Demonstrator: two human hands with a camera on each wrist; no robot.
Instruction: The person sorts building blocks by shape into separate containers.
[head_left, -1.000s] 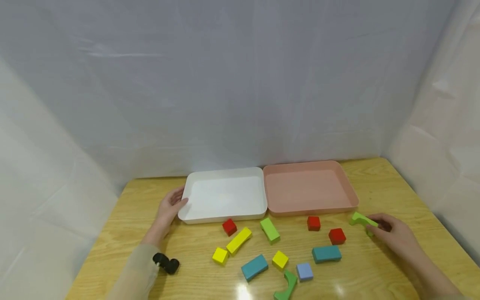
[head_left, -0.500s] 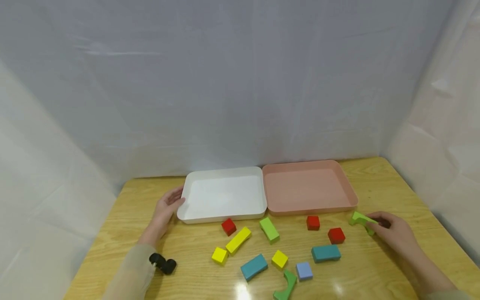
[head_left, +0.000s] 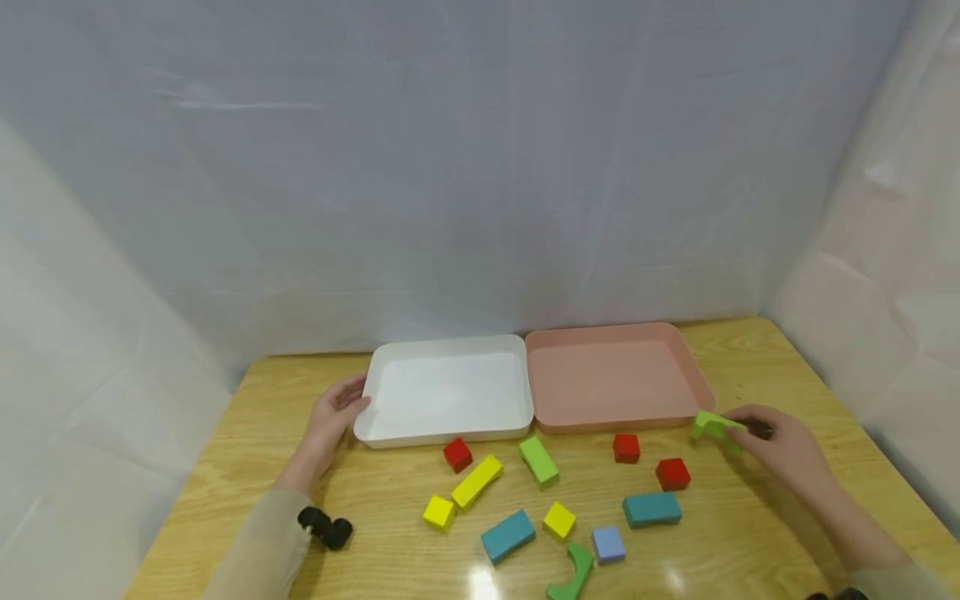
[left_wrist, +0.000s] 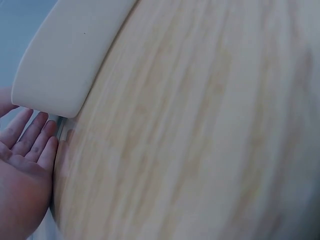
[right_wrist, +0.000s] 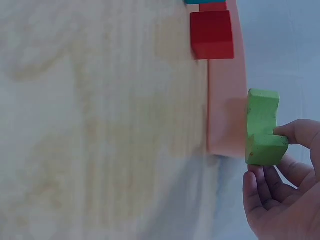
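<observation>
My right hand (head_left: 783, 446) pinches a light green arch-shaped block (head_left: 712, 426) between thumb and fingers, just off the front right corner of the pink tray (head_left: 622, 423). In the right wrist view the arch block (right_wrist: 262, 125) appears raised in front of the tray's wall. At the left end of the white tray (head_left: 442, 438), my left hand (head_left: 333, 417) holds its edge. The thumb lies at the rim and the fingers lie along the outer side. The left wrist view shows these fingers fairly straight beside the white tray's corner (left_wrist: 65, 65).
Several blocks lie in front of the trays: red cubes (head_left: 672, 474), yellow pieces (head_left: 477, 482), teal bricks (head_left: 652, 509), a light green brick (head_left: 539, 462), a lilac cube (head_left: 608, 544) and a darker green arch (head_left: 573, 573). A pale curtain (head_left: 480, 183) hangs behind the table.
My right hand has lifted the light green arch block off the table and shifted it slightly left, towards the pink tray. My left hand stays at the white tray.
</observation>
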